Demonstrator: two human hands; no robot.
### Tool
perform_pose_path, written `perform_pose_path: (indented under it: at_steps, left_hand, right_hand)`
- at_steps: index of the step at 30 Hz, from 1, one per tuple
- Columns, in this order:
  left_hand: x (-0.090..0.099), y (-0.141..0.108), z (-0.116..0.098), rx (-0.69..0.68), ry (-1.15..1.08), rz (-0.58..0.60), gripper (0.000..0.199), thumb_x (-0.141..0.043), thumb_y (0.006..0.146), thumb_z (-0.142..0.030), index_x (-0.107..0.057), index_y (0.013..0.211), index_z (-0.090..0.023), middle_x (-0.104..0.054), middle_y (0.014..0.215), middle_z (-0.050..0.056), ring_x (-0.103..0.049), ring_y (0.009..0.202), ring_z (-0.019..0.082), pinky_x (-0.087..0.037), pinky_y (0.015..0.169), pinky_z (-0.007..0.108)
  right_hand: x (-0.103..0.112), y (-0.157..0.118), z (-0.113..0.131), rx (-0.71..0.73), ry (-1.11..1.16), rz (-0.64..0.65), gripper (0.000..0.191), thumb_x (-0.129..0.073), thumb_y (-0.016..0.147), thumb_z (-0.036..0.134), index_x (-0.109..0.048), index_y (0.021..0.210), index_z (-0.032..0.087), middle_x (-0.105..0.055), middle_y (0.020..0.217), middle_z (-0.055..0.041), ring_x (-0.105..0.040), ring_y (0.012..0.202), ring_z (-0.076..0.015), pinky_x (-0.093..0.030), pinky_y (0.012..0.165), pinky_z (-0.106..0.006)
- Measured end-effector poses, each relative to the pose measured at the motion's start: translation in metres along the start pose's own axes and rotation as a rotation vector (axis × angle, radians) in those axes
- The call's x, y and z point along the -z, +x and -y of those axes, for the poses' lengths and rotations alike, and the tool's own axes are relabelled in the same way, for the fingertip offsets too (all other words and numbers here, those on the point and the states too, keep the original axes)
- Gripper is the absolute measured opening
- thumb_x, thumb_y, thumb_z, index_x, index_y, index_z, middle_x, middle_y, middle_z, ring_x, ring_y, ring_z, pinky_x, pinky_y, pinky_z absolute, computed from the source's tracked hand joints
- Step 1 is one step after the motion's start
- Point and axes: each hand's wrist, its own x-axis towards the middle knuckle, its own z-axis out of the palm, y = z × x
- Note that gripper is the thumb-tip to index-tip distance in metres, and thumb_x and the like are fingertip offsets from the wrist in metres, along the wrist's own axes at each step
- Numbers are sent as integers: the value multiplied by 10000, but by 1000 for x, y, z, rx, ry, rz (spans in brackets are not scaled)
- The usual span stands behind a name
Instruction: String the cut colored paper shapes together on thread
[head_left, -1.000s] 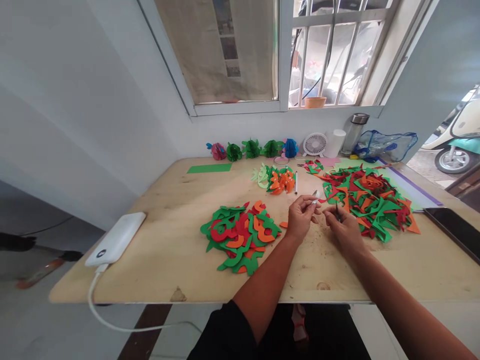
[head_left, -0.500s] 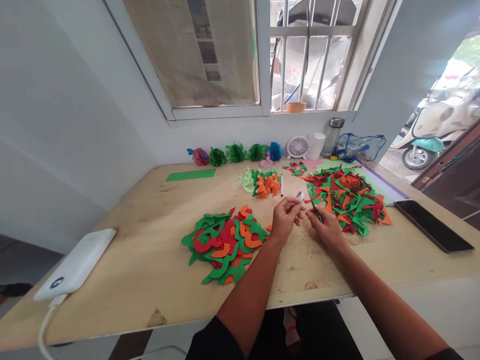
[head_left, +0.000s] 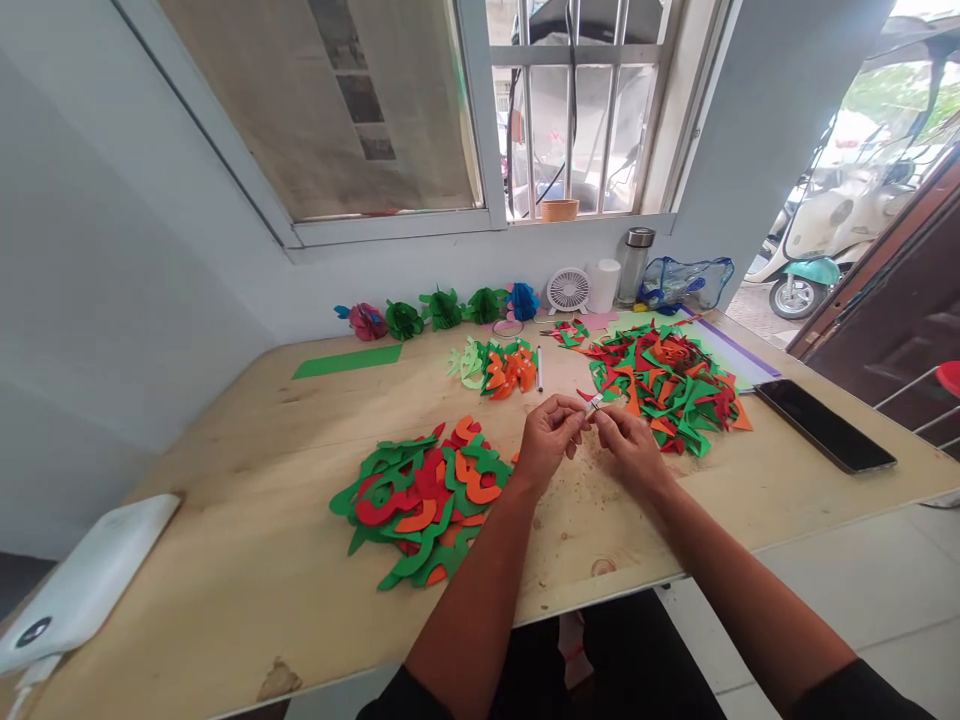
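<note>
White piece (head_left: 595, 403), just right of frame centre, between the left hand (head_left: 550, 440), fingertips pinching it, and the right hand (head_left: 634, 448), fingers curled close beside it, grip not discernible; long axis slants lower left to upper right, upper end toward the scrap pile (head_left: 671, 385).

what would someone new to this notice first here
Probably the big mixed heap of red, green and orange cut paper pieces right of the hands, with a second heap of curved cut shapes in the same colours to their left. Next, likely the row of five round folded-paper figures in pink, green and blue along the wall below the window.
</note>
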Motion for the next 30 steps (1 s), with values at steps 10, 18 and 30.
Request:
perform_pose_path:
  at_steps: [10,18,30]
  left_hand:
    - [5,2,4,12,34,12,275,-688,672,-377,-586,811,-163,-604,601,-25,-405,383,32,-294,332,147]
    - [7,5,6,11,68,16,294,-695,661,-395,-594,807,-161,-602,576,-32,-394,355,31,-299,310,152]
    - [7,5,5,8,82,-18,278,-706,647,-381,-594,780,-164,-593,563,-40,-389,345,31,-293,305,156]
  right_hand:
    - [1,0,-1,38,-10,-18,340,-448,861,445,-655,840,177,-481,550,20,-395,510,-108,-295,491,-233]
    - [1,1,-3,15,6,-8,355,-445,862,452,-645,773,172,-497,565,19,-387,507,-102,-290,485,-230]
    - [0,0,-6,6,-8,-15,388,-445,863,469,-666,754,170,-506,566,16,-396,522,-104,-296,491,-227]
